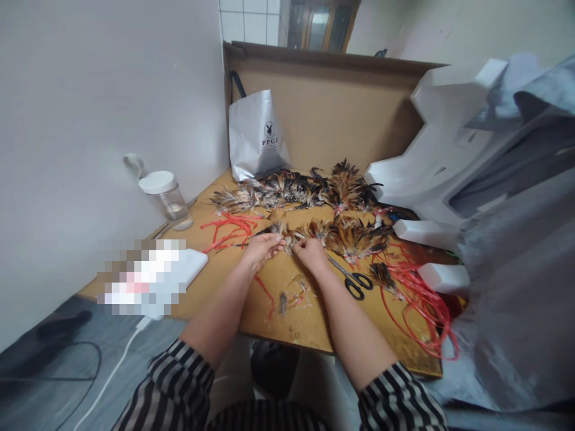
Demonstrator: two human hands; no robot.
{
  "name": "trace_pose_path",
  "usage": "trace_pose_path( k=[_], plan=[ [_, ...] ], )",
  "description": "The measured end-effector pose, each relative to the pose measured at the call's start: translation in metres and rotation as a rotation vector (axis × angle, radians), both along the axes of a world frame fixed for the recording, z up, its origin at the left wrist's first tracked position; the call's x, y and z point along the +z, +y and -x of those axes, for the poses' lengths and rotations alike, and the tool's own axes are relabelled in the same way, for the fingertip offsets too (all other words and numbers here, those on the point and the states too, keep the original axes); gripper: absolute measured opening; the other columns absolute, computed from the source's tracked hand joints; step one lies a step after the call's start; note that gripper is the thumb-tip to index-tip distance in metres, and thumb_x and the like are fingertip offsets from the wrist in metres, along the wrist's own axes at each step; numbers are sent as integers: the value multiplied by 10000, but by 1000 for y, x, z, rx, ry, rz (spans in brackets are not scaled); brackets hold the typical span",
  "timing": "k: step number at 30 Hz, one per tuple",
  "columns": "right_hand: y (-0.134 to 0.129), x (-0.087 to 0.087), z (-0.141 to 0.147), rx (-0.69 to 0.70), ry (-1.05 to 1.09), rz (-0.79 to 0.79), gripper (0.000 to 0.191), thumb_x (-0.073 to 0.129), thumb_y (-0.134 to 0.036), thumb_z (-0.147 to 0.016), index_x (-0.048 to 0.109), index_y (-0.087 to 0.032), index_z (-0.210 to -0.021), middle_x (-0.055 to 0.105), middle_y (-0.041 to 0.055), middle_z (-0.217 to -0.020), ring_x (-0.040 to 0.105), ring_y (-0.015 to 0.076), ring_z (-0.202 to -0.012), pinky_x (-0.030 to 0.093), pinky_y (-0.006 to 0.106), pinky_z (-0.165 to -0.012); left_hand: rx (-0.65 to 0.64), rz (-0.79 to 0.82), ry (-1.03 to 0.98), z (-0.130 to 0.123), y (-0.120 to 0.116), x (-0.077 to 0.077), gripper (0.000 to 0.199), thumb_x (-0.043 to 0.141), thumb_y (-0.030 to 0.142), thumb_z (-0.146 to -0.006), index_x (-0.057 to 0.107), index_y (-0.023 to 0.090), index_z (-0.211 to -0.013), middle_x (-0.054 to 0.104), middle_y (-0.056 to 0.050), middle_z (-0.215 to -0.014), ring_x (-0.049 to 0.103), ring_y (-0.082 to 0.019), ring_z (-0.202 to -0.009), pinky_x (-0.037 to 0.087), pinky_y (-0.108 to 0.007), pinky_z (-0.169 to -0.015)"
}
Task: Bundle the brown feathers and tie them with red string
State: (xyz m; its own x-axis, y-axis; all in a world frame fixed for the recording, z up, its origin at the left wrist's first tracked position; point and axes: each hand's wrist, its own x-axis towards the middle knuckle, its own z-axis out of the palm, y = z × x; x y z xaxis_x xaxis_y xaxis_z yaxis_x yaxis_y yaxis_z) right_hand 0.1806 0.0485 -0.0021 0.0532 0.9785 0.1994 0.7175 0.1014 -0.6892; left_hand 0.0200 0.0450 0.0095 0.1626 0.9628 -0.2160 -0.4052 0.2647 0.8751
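Observation:
My left hand (pixel 263 250) is closed in a pinch on a small bunch of brownish feathers (pixel 279 228), held just above the table. Close beside it, my right hand (pixel 311 254) has its thumb and fingers pressed together near the same bunch. What lies between those fingertips is too small to make out. Brown and black feather bundles (pixel 357 236) lie just beyond my right hand. Black-handled scissors (pixel 353 279) rest on the table to the right of that hand, blades toward it. Feather scraps (pixel 283 302) and a red strip (pixel 266 296) are scattered below my hands.
More feather bundles (pixel 287 190) line the back of the yellowish table (pixel 314 326). Red plastic strips lie in a tangle (pixel 420 305) at right and a smaller bunch (pixel 231 224) at left. A lidded jar (pixel 166 200), silver bag (pixel 257 134) and white foam pieces (pixel 404 173) stand around.

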Motion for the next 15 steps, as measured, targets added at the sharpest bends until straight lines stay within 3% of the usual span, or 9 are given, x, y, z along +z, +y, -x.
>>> trace_pose_path(
  k=[5,8,15],
  plan=[
    [2,-2,5,-40,-13,-8,129,585,-270,-603,618,-191,-507,577,39,-500,454,114,-475,251,236,-467,-14,6,22,-1,0,-3,107,673,151,-667,627,81,-732,657,-62,-678,567,-48,-498,400,-113,-428],
    [4,-2,1,21,194,28,140,565,-262,-601,594,-172,-498,539,6,-457,426,97,-437,266,224,-454,-28,11,20,-1,1,-4,114,682,150,-658,636,80,-735,667,-78,-721,580,-54,-518,412,-113,-434],
    [-1,10,2,-26,786,131,228,602,-386,-591,534,-172,-552,434,-56,-354,296,64,-315,224,212,-357,-157,11,-29,-3,-4,-1,100,653,124,-686,655,66,-768,674,-112,-819,596,-57,-564,436,-108,-470]
  ],
)
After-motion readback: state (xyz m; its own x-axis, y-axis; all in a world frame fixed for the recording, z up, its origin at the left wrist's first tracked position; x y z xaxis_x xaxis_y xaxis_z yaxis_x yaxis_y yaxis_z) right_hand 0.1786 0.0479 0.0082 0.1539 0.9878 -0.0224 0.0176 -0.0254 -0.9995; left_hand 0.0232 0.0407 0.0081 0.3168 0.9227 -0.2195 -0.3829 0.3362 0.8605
